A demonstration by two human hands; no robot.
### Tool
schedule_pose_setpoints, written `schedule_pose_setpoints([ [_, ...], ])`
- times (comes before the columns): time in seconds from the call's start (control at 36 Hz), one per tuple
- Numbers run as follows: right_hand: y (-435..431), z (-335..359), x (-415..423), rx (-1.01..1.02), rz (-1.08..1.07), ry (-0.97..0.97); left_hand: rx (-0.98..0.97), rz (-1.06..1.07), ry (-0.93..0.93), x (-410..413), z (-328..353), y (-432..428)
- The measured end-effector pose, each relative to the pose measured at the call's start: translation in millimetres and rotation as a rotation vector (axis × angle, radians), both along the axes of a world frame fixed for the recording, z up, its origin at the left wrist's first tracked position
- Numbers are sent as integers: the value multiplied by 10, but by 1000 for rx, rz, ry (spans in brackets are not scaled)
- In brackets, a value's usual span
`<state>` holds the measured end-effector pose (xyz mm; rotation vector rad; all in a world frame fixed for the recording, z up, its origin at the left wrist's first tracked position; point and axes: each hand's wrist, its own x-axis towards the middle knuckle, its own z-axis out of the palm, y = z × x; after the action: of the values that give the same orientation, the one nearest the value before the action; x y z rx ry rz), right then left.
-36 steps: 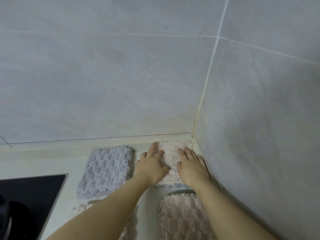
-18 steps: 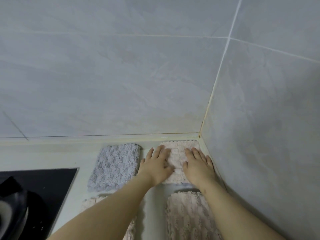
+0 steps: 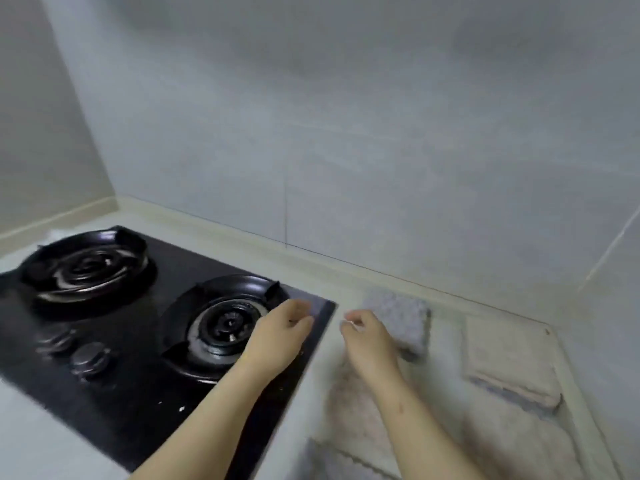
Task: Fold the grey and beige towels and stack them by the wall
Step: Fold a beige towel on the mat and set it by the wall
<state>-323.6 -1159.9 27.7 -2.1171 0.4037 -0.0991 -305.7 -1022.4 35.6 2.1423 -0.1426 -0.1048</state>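
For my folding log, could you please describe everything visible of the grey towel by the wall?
The grey towel is a thick folded square of nubbly, terry-like cloth, lying flat on the pale counter close to the wall, between the hob and the beige stack. The right hand hides its near left corner; whether they touch is unclear.

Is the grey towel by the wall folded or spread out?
Folded. The grey towel lies as a small, thick square pad close to the wall, with a deep side edge showing rather than one flat layer.
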Motion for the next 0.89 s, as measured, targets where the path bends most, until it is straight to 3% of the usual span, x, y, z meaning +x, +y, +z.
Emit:
schedule_pose_setpoints([
  [0.19, 1739, 107, -199, 190, 360, -15, -116, 351, 24, -604, 72, 1764],
  [0.39, 3423, 47, -610, 224, 614, 28, -186, 580, -19, -1230, 34, 3377],
  [0.64, 5613, -78, -1058, 243, 807, 99, -188, 812, 3, -1973, -89, 5446],
  [0.89, 6987, -287, -1102, 247, 905, 142, -230, 971, 51, -2216, -238, 6776],
])
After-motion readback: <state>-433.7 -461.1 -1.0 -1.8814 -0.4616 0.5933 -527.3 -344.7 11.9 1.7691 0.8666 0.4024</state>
